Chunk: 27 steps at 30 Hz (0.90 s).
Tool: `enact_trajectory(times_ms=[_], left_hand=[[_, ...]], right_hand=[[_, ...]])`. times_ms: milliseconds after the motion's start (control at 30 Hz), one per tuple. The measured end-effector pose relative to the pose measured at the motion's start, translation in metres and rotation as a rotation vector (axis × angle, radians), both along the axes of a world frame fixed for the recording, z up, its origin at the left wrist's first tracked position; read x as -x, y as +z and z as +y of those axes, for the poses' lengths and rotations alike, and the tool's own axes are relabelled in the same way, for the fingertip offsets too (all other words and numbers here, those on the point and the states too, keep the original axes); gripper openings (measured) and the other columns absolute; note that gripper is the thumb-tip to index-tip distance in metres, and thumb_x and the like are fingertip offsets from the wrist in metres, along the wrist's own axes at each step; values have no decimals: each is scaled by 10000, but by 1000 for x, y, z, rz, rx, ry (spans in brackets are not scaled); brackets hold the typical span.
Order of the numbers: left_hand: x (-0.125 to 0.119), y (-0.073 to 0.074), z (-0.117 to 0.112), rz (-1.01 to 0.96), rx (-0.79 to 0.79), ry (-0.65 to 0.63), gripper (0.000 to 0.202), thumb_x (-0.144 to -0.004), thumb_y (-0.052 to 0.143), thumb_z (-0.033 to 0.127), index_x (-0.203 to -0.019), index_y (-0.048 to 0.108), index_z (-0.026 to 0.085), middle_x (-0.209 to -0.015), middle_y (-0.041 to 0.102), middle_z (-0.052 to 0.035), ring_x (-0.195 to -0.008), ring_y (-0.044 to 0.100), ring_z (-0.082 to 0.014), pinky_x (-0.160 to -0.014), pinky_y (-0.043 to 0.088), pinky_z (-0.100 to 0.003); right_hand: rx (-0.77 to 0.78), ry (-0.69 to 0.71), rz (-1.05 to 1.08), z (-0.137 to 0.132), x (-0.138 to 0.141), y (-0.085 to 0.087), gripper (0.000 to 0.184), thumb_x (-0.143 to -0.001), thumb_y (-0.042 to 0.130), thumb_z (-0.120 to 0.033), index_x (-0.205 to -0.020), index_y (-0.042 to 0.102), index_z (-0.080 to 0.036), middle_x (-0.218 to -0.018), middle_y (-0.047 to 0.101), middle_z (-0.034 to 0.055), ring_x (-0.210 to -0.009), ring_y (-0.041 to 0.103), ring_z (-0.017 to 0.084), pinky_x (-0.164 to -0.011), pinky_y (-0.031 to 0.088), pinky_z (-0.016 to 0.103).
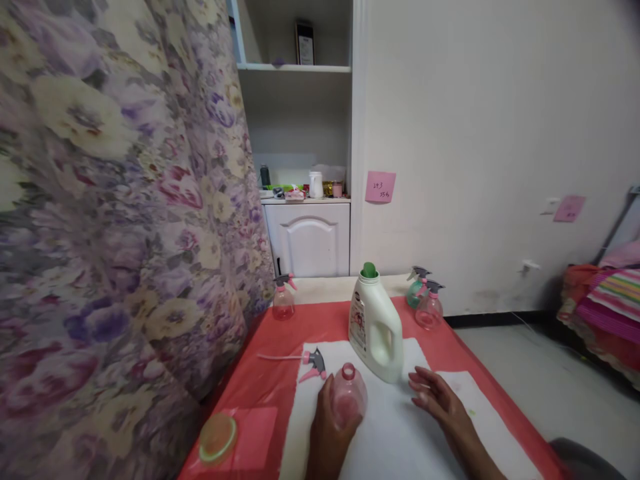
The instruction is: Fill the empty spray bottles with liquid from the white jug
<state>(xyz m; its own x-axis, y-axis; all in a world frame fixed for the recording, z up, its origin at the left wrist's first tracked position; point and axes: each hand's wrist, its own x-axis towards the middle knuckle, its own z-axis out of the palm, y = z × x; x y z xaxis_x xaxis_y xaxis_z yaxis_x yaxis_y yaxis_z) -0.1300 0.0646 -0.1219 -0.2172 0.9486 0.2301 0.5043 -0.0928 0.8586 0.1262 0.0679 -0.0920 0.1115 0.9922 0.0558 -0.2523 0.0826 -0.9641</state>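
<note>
My left hand (pixel 327 420) is closed round a small clear pink bottle (pixel 349 393) with no top on it, standing on a white cloth (pixel 390 427). Its grey and pink spray head (pixel 313 363) with a long tube lies on the cloth just to the left. My right hand (pixel 433 393) lies flat and open on the cloth, holding nothing, right beside a large white detergent jug (pixel 376 327) with a green cap.
The cloth covers a red table (pixel 295 320). A pink spray bottle (pixel 283 298) stands at the far left; a green one (pixel 415 287) and a pink one (pixel 430 307) at the far right. A round green-rimmed lid (pixel 218 437) lies front left. Flowered curtain (pixel 110 220) hangs left.
</note>
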Motion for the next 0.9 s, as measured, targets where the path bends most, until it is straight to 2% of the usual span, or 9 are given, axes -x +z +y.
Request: enact_trajectory(times_ms=[167, 267, 367, 533, 667, 900], left_hand=[[3, -4, 1, 18, 5, 10, 787, -671, 663, 300, -1395, 381, 174, -1442, 513, -158, -1319, 499, -313, -1050, 437, -372], [3, -3, 1, 3, -1, 0, 819, -646, 666, 261, -1403, 366, 170, -1459, 494, -160, -1345, 471, -311, -1070, 416, -355], [4, -2, 1, -10, 13, -18, 795, -655, 650, 241, -1398, 370, 195, -1479, 477, -145, -1370, 442, -298, -1099, 386, -371], [5, -3, 2, 6, 71, -22, 792, -658, 638, 265, -1397, 364, 193, -1455, 502, -151, -1326, 489, -318, -1056, 424, -392], [6, -9, 4, -5, 40, -9, 781, -648, 637, 275, -1384, 392, 183, -1433, 526, -150, -1308, 509, -316, -1045, 430, -366], [9, -15, 7, -86, 37, -23, 798, -619, 636, 256, -1383, 408, 217, -1414, 539, -124, -1303, 513, -305, -1031, 441, -335]], right_hand=[[-112, -95, -51, 35, 9, 32, 580, -644, 840, -452, -1141, 639, -233, -1200, 686, 116, -1133, 627, 323, -974, 498, 494], [-159, -106, -104, 55, 23, 41, 554, -662, 812, -480, -1111, 639, -204, -1178, 686, 121, -1123, 619, 310, -964, 499, 464], [-182, -84, -138, 71, 34, 44, 509, -657, 805, -496, -1027, 664, -176, -1041, 724, 101, -1014, 649, 291, -900, 518, 411], [-184, -65, -219, 92, 43, 52, 412, -658, 779, -535, -819, 681, -168, -734, 710, 31, -720, 636, 231, -671, 496, 316], [-175, -34, -275, 104, 48, 67, 433, -647, 760, -570, -559, 587, -182, -499, 585, -10, -510, 519, 162, -537, 401, 279], [-187, -39, -336, 102, 49, 90, 481, -703, 687, -589, -498, 467, -213, -491, 479, -37, -504, 422, 132, -524, 321, 271]])
